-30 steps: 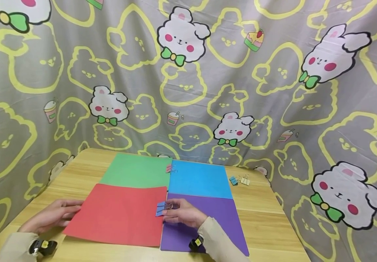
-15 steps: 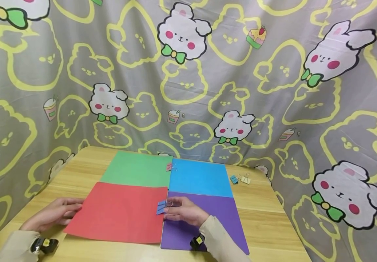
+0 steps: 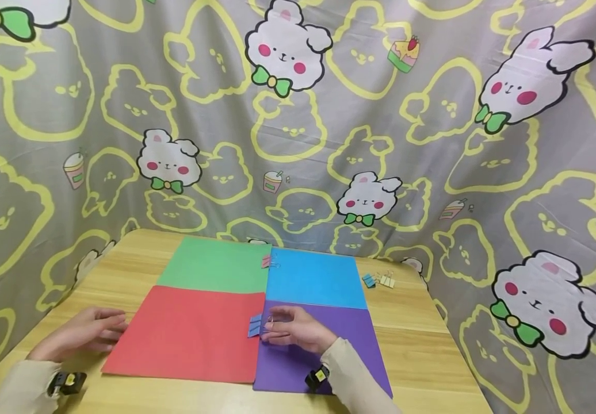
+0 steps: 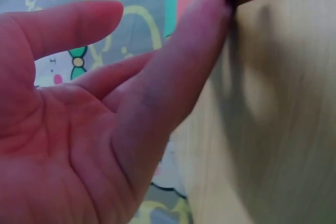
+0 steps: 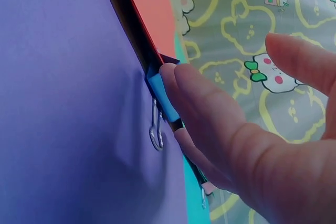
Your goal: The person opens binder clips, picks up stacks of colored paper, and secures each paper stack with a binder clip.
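A red sheet (image 3: 189, 339) lies at the front left of the table, with a blue binder clip (image 3: 254, 326) on its right edge. Just right of that clip is my right hand (image 3: 302, 332), over a purple sheet (image 3: 352, 339). In the right wrist view its fingertips (image 5: 181, 80) are right at the clip's blue body (image 5: 164, 95), and the thumb stands well apart. My left hand (image 3: 83, 333) is beside the red sheet's left edge, fingers loosely extended and holding nothing. Behind lie a green sheet (image 3: 215, 264) and a light blue sheet (image 3: 313, 279), with a pink binder clip (image 3: 266, 261) between them.
On the wooden table (image 3: 407, 339), to the right of the light blue sheet, sit a teal binder clip (image 3: 369, 280) and a cream binder clip (image 3: 388, 281). A patterned grey curtain (image 3: 298, 138) hangs behind the table and along its sides.
My right hand has let go of the blue binder clip and shifted slightly right. The red sheet has settled flatter on the table, and my left fingers have drawn slightly away from its edge.
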Demonstrator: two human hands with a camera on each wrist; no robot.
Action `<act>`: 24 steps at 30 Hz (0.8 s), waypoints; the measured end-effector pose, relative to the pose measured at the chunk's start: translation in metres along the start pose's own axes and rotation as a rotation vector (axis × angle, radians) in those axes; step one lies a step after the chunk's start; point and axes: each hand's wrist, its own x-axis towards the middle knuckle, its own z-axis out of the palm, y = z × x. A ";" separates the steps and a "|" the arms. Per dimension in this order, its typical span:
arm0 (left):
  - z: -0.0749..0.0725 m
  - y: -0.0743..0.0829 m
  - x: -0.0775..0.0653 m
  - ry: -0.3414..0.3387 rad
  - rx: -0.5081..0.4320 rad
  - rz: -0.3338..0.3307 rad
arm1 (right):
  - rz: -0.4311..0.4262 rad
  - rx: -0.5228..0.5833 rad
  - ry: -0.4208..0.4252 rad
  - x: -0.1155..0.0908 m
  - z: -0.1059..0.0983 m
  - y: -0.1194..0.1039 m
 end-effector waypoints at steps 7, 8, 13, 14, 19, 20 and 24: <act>0.000 0.010 -0.012 0.128 0.108 -0.006 | -0.043 -0.023 -0.010 -0.010 -0.019 -0.005; 0.000 0.013 -0.013 0.145 0.128 0.004 | -0.052 -0.032 -0.004 -0.011 -0.024 -0.006; 0.012 0.035 -0.007 0.249 0.205 0.100 | -0.115 -0.108 0.052 -0.025 -0.051 -0.015; 0.017 0.042 -0.004 0.270 0.214 0.126 | -0.130 -0.125 0.069 -0.028 -0.058 -0.018; 0.047 0.086 0.012 0.331 0.249 0.274 | -0.201 -0.175 0.205 -0.046 -0.093 -0.029; 0.053 0.094 0.016 0.338 0.264 0.302 | -0.209 -0.173 0.235 -0.049 -0.100 -0.031; 0.075 0.122 0.031 0.332 0.298 0.385 | -0.218 -0.138 0.355 -0.057 -0.125 -0.039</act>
